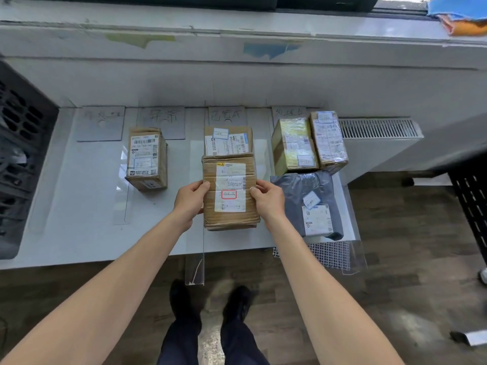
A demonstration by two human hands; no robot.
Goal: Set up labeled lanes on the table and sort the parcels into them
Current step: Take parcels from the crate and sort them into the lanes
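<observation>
The brown parcel (229,192) is best lowered squarely behind the near edge of the table (79,206), aligned under the third lane label (227,115) (writing too faint to read) and touching the box (228,140) already there. It is clamped at its sides between the left hand (190,200) and right hand (266,200), fingers curled partway.

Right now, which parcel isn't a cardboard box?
The grey plastic mailer bag in the rightmost lane, nearest the table's front edge; the other five parcels are all brown cardboard boxes.
</observation>
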